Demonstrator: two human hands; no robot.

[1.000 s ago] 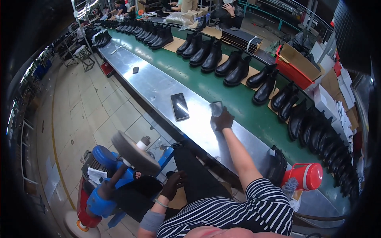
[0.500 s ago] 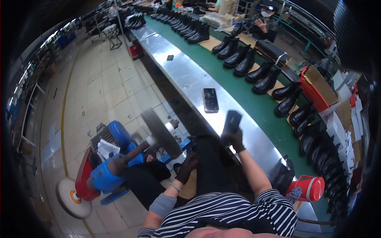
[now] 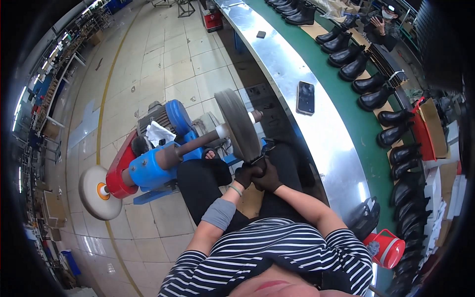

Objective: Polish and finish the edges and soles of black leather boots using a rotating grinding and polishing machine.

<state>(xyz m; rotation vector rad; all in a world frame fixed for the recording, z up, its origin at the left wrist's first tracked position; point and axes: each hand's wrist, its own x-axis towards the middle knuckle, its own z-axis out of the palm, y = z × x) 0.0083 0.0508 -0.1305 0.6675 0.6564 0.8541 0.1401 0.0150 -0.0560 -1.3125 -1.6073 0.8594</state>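
Black-gloved left hand (image 3: 246, 174) and right hand (image 3: 267, 178) together grip a small dark flat piece (image 3: 261, 157), pressed against the near face of the grey round buffing wheel (image 3: 239, 123), the right hand nearer the wheel's rim.

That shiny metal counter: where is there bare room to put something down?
The metal counter lies bare between the small dark block and the phone, and again from the phone toward the red bucket. The green belt beside it is crowded with black boots.

Both forearms reach forward, gloved left hand (image 3: 244, 174) and right hand (image 3: 268, 179) clasped together, fingers curled
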